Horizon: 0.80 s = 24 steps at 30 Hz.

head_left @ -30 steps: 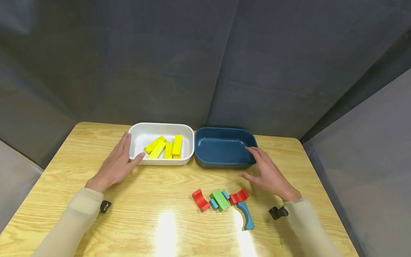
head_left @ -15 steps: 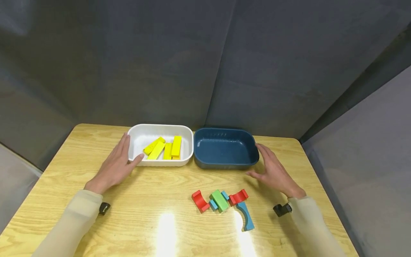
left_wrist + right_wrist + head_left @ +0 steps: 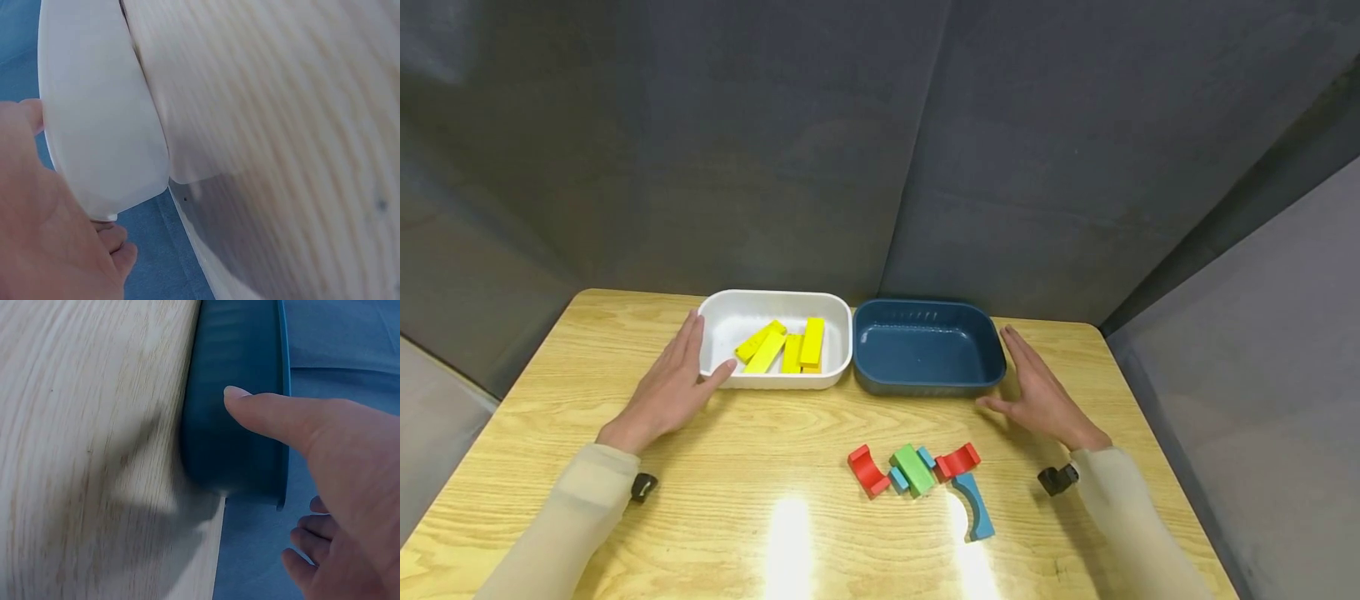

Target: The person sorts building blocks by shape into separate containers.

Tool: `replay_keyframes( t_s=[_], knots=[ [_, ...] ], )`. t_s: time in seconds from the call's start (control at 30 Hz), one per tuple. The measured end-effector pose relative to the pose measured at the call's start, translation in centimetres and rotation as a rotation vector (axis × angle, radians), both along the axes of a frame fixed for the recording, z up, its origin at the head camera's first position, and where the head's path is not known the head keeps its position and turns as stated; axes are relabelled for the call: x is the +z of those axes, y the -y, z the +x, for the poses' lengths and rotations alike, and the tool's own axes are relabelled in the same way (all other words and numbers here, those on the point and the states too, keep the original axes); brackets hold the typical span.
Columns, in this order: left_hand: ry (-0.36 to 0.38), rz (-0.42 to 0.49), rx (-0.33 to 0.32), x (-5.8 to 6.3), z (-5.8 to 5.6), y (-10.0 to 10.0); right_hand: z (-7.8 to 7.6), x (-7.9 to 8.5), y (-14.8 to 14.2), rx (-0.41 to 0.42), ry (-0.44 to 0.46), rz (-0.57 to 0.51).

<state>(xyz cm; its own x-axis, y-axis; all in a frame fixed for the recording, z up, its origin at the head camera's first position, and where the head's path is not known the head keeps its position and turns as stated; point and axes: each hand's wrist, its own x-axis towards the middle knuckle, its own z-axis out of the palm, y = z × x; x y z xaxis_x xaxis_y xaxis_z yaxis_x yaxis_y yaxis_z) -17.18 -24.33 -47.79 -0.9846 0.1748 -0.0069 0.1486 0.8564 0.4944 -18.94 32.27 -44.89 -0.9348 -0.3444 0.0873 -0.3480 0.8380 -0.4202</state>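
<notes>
A white tray (image 3: 775,381) stands at the back left of the table with several yellow blocks (image 3: 811,342) in it. My left hand (image 3: 670,383) rests at its left end, fingers straight along the side and thumb touching the front rim. The left wrist view shows that hand (image 3: 56,231) at the tray's corner. Beside the white tray is a dark blue tray (image 3: 925,389) with nothing in it. My right hand (image 3: 1045,396) lies by its right end, fingers extended and thumb apart from them. Whether it touches the tray cannot be told.
In front of the trays lie a green block (image 3: 913,470), two small blue blocks (image 3: 898,479), two red curved blocks (image 3: 868,471) and a blue arch block (image 3: 976,507). A dark cloth wall (image 3: 775,167) rises behind the wooden table (image 3: 715,517).
My right hand has moved right, from over the blue tray's right rim to beside its right end. The left hand and the blocks stay as they were.
</notes>
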Motion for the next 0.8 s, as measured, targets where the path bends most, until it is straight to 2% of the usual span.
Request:
replay_keyframes(
  t_s=[0.33,0.57,0.8],
  knots=[
    [0.0,0.033,-0.012,0.3,0.1,0.0,-0.5,-0.6,0.2,0.009,0.041,0.002],
    [0.003,0.016,0.003,0.5,0.5,0.5,-0.7,-1.3,0.5,0.015,0.077,0.002],
    [-0.024,0.035,-0.006,0.8,0.0,0.2,-0.8,-0.7,0.1,0.003,0.135,-0.031]
  ],
)
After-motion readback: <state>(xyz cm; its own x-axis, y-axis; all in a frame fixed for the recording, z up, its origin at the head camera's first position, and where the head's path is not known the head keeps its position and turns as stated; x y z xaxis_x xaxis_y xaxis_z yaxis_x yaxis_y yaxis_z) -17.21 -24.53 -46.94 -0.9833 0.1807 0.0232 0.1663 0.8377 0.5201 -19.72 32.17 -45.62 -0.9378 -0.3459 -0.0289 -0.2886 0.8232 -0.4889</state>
